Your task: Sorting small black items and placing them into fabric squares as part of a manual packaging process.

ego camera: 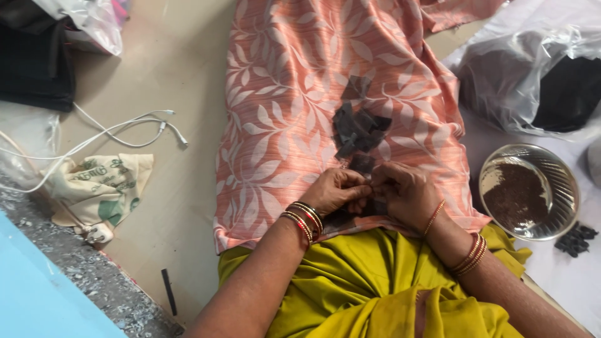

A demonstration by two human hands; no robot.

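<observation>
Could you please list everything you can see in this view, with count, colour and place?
dark pieces: a small heap, blackish, on the cloth ahead of the hands
patterned cloth: one, salmon with white leaves, spread over the lap
steel bowl: one, silver, holding brown powder, at right
plastic bag: one, clear, upper right
cable: one, white, on the floor at left
printed cloth bag: one, cream and green, left
left hand: pinching a small piece
right hand: pinching the same piece

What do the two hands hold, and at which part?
Both the left hand and right hand pinch one small dark piece between fingertips; which part cannot be told.
</observation>
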